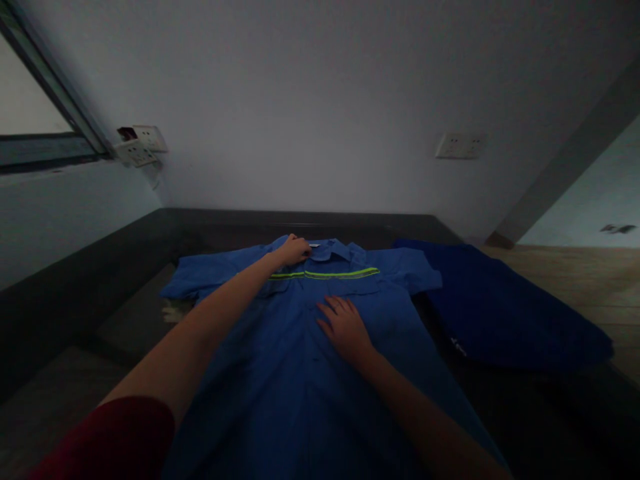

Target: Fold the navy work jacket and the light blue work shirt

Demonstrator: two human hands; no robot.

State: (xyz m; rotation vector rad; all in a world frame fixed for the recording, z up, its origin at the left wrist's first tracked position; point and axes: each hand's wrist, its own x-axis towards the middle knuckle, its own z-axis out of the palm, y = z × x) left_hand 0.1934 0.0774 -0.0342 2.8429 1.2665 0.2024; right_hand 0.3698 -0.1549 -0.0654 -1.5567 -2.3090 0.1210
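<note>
Two sleeves flank the collar, the blue shirt face up below it; my left grip curls at the collar, whether clamped I cannot tell; my right grip rests below it, fingers apart, probably steadying cloth

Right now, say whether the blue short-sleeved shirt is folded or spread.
Spread: the blue short-sleeved shirt lies front up, sleeves out sideways, collar at the far end.

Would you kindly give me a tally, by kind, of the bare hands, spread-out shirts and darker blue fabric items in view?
Hands: 2 (left hand, right hand)
Spread-out shirt: 1
Darker blue fabric item: 1
Total: 4
</note>
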